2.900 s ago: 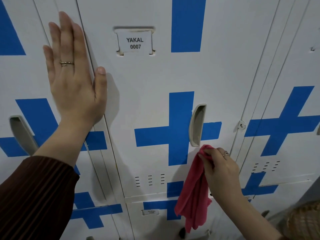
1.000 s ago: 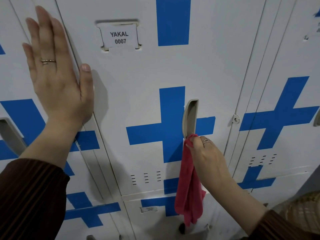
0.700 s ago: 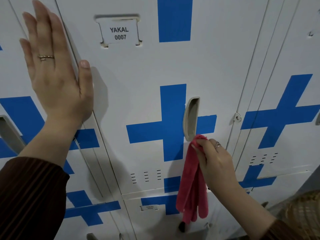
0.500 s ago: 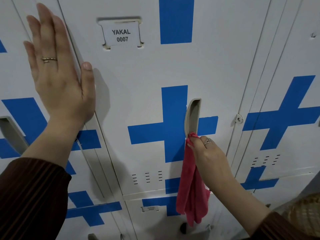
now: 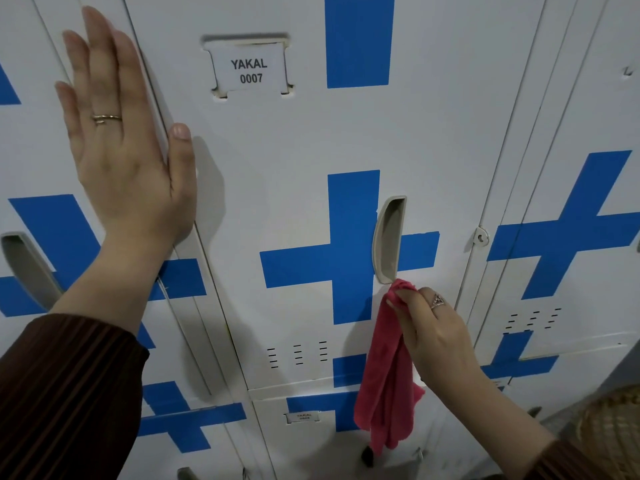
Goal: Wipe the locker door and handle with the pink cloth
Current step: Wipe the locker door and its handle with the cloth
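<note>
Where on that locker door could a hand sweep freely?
Widest bare patch: the white area between the name label above, the blue cross below and the left hand flat at the left edge of the locker door. Another lies right of the handle, up to the door's edge. Crowded: below the handle, where the right hand pinches the pink cloth.

Well above and to the left of the grip, a white label reads YAKAL 0007. A blue tape cross lies just left of the grip, with vent slots down-left of it. A metal hasp tab sits near, up-right. Farther right stands a neighbouring locker bearing another blue cross. Below-left, a lower locker carries a small label. A woven straw object shows down-right.
</note>
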The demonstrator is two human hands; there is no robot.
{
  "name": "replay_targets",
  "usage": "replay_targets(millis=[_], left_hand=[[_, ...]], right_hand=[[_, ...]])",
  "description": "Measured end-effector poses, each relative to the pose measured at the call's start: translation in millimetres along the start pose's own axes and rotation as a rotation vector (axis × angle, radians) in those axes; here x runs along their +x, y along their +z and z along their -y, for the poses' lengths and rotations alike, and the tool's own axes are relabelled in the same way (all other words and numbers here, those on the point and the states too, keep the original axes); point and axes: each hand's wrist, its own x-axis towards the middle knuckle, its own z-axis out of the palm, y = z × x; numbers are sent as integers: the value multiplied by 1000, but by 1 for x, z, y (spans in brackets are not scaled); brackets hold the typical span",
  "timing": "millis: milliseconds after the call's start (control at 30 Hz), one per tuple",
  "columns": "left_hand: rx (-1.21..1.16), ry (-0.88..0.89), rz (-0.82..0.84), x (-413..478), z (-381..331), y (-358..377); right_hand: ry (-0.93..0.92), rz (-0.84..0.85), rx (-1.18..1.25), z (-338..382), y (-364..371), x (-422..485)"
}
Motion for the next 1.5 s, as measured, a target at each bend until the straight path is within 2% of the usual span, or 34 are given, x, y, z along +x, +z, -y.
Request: replay_targets(millis=[100,200,367,567,667,733,800,867,967,1100,1233,1300,1400,1500], left_hand=[[5,-15,0,-1,1,2],[8,-7,-6,-1,-1,0],[20,22,-10,1,-4,-3],[2,-15,37,2,-7,-2],[-110,-42,19,-6,-30,-4],[-219,-2,34,-25,-62,-4],[-427,65,113,-51,-97,-1],[-673,45,256,-72,-127,5],[-888,-168,479,-82,-157,12],[-1099,-407,677,-80,-172,19],[-1180,-579,774,-75,-175,25],[-1235,-662,902,-74,-174,25],[-1290,-641,1127,-84,-172,22],[-1342,-603,1277,-102,-176,18]], right_hand=[[-28,-5,-34,1,3,9],[-1,68,-75,1,7,15],[30,70,-26,-2,0,8],[210,44,146,-10,-25,7],[314,17,288,-2,-44,25],[353,82,399,4,-56,35],[347,173,490,7,-66,42],[338,222,584,11,-73,48],[360,199,720,14,-82,54],[441,181,851,12,-86,61],[509,178,853,2,-92,64],[538,197,862,-7,-97,67],[562,214,905,-18,-106,71],[560,223,932,-23,-112,74]])
